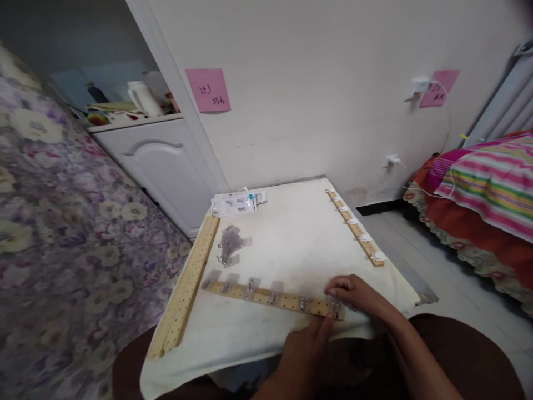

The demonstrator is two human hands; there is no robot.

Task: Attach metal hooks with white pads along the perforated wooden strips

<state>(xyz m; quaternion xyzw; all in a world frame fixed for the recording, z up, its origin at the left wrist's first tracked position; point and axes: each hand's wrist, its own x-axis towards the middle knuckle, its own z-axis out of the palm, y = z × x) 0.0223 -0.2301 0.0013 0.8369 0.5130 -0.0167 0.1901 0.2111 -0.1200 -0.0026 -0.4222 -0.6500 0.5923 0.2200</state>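
Note:
A perforated wooden strip (258,292) lies across the near part of the cloth-covered table, carrying a row of metal hooks on clear square backings. The fingertips of my left hand (307,345) hold the strip's near edge by its right end. Just above that end, my right hand (353,291) is closed, thumb and fingers together, beside the last clear-backed hook (335,309). Whatever is between those fingers, if anything, cannot be made out. Left of centre is a loose pile of clear-backed hooks (230,243).
Plain perforated strips (189,289) lie along the table's left edge. Another strip with white hooks (353,226) runs along the right edge. Hook packaging (235,203) sits at the back left. The pale cloth (287,230) covers the table; a wall stands behind it.

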